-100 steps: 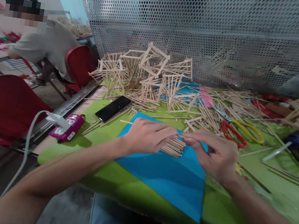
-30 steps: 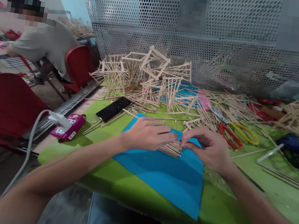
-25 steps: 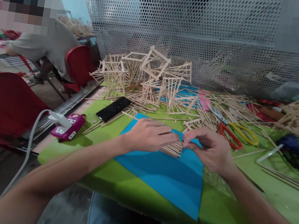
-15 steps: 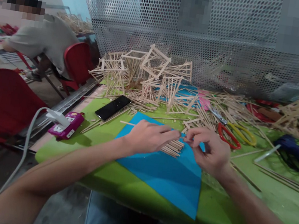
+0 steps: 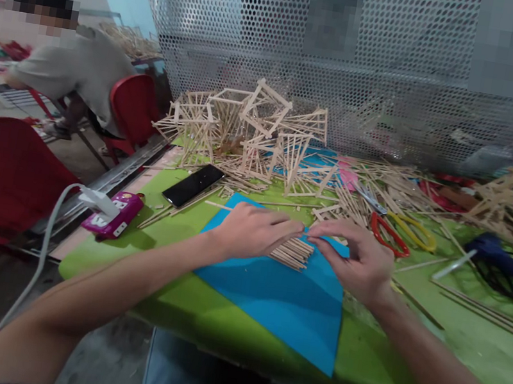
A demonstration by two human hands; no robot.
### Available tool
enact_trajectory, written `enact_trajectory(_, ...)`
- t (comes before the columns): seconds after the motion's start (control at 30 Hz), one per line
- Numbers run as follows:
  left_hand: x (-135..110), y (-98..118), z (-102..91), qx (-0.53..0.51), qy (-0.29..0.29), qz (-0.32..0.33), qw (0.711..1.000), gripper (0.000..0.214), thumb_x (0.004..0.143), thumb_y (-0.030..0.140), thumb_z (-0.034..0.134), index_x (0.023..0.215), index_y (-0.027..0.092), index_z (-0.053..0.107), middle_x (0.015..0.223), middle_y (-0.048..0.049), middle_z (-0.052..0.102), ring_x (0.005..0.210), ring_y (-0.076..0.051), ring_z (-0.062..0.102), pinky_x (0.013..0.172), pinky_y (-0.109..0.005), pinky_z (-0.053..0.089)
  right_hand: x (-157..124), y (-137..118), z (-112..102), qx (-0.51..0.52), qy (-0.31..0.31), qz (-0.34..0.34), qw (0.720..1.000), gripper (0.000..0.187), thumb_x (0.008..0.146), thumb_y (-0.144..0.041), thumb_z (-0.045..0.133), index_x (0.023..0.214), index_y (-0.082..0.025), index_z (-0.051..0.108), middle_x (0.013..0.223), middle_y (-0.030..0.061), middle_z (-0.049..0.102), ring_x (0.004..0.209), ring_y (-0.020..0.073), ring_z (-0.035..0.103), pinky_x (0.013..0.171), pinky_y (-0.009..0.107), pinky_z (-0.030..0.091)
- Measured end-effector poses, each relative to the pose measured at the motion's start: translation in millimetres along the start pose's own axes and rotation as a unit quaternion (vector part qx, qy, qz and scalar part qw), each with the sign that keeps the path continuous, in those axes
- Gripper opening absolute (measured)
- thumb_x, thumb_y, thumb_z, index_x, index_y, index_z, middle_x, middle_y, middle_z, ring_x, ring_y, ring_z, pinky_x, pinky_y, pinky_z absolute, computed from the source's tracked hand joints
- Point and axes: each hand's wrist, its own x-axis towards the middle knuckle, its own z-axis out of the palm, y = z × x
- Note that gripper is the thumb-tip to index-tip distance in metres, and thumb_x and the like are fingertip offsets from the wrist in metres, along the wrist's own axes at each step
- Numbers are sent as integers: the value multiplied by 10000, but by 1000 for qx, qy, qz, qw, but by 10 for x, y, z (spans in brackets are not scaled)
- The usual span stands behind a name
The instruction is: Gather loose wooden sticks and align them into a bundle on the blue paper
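A row of thin wooden sticks (image 5: 294,253) lies side by side on a blue sheet (image 5: 278,299) on the green table (image 5: 198,312). My left hand (image 5: 253,230) rests palm down over the left part of the row, fingers pressed together on the sticks. My right hand (image 5: 357,260) meets it from the right, thumb and fingers pinched at the row's far edge; what they pinch is too small to name. One long stick (image 5: 218,205) pokes out to the left from under my left hand.
Glued stick frames (image 5: 251,129) pile up at the back by a perforated metal screen (image 5: 356,52). A black phone (image 5: 193,184), red and yellow scissors (image 5: 400,234), a blue glue gun (image 5: 504,257), loose sticks and a pink power strip (image 5: 111,214) surround the sheet. A seated person (image 5: 71,72) works at far left.
My right hand's fingers have lowered from a raised pinch back onto the row's far edge. My left hand has stayed on the sticks.
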Motion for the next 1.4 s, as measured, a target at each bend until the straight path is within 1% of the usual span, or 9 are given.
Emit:
enact_trajectory(0.1, 8, 4, -4, 0, -6, 3, 1000, 310, 1114, 354, 447, 1156, 284, 746, 936, 9, 801, 703, -105, 696, 520, -226, 327, -13, 37, -7, 2, 3, -1, 1000, 245, 908, -135, 768, 1100, -286, 747, 1014, 25, 800, 961, 223, 764, 899, 385, 616)
enact_trajectory(0.23, 6, -22, -8, 1, -2, 16, 1000, 275, 1107, 368, 463, 1111, 291, 727, 857, 40, 773, 666, -107, 681, 496, -248, 285, 3, 91, -35, -28, -35, -39, 998, 259, 920, -125, 743, 1121, -287, 727, 1032, 27, 796, 958, 214, 760, 910, 375, 604)
enact_trajectory(0.4, 2, -86, -50, 9, -29, 68, 997, 251, 1104, 383, 466, 1217, 313, 680, 890, 33, 761, 701, -108, 681, 495, -252, 278, 22, 91, -49, -30, -79, -83, 993, 317, 941, -78, 683, 1170, -297, 677, 1073, 29, 781, 993, 200, 755, 914, 341, 602)
enact_trajectory(0.57, -5, -106, -64, 26, -17, 88, 996, 225, 1081, 289, 495, 1190, 344, 685, 802, 51, 716, 702, -108, 675, 492, -277, 262, 34, 26, -43, 12, -83, -65, 994, 273, 939, -11, 617, 1040, -264, 618, 1049, 33, 754, 984, 165, 738, 891, 292, 585)
enact_trajectory(0.73, -4, -107, -40, 37, 6, 107, 994, 231, 1084, 286, 496, 1118, 322, 722, 887, 37, 760, 748, -103, 671, 551, -273, 350, 94, -15, -66, 31, -100, -63, 993, 225, 949, -27, 587, 926, -250, 573, 969, 24, 735, 888, 148, 722, 815, 275, 574)
enact_trajectory(0.87, -14, -115, 1, 39, 33, 134, 990, 233, 1066, 258, 534, 1116, 324, 751, 903, 55, 777, 755, -110, 659, 562, -278, 367, 146, 6, -88, 33, -134, -71, 988, 196, 974, -74, 574, 894, -252, 572, 918, 18, 742, 862, 154, 723, 771, 271, 571)
enact_trajectory(1.0, -42, -104, 36, 32, 13, 130, 991, 240, 1052, 226, 556, 1121, 324, 765, 935, 60, 796, 798, -103, 691, 564, -270, 385, 140, 65, -93, 14, -182, -74, 980, 172, 983, -100, 579, 894, -247, 568, 940, 23, 750, 870, 155, 715, 770, 271, 563)
enact_trajectory(1.23, -59, -72, 33, 2, -20, 97, 995, 302, 1057, 222, 522, 1197, 361, 751, 951, 37, 802, 761, -95, 698, 553, -220, 398, 109, 35, -118, -4, -161, -61, 985, 225, 945, -50, 567, 866, -253, 509, 982, 3, 753, 878, 138, 704, 775, 253, 540)
enact_trajectory(1.4, -43, -54, 13, -9, 0, 100, 995, 299, 1068, 227, 507, 1164, 358, 758, 912, 42, 798, 735, -96, 690, 531, -223, 362, 141, -18, -143, 33, -175, -25, 984, 270, 952, -81, 585, 810, -248, 426, 912, -5, 733, 804, 130, 675, 713, 242, 521)
